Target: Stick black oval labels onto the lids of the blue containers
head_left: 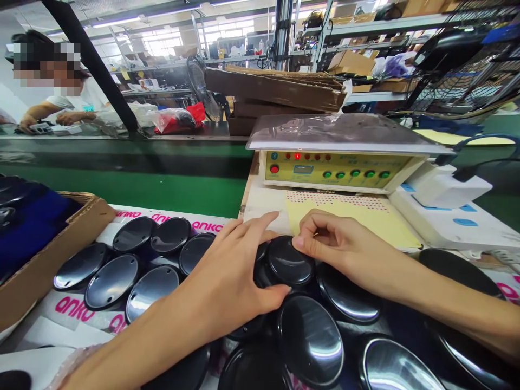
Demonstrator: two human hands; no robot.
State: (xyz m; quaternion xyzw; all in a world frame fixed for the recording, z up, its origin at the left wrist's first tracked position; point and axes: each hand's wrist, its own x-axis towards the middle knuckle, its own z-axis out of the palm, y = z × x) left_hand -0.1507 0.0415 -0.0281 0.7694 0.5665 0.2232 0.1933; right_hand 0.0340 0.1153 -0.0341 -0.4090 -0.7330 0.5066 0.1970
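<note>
A glossy black oval lid-like part point(291, 261) lies among similar black parts in front of me. My left hand point(239, 265) reaches around its left side, thumb at the near edge and a finger by the far edge, with the index finger stretched out above. At the far right edge of the same part, my right hand point(325, 238) is closed in a pinch, thumb and fingertip pressed together against the rim. Whatever lies between those fingertips is too small or hidden to make out. Another black oval part point(311, 341) sits just nearer to me.
Several black parts with small holes point(111, 281) lie at left on paper printed in pink. Beside them stands a cardboard box point(52, 254). Ahead are a yellow sheet with red dots point(349, 216) and a control box with buttons point(325, 170). A person point(77, 103) works across the green belt.
</note>
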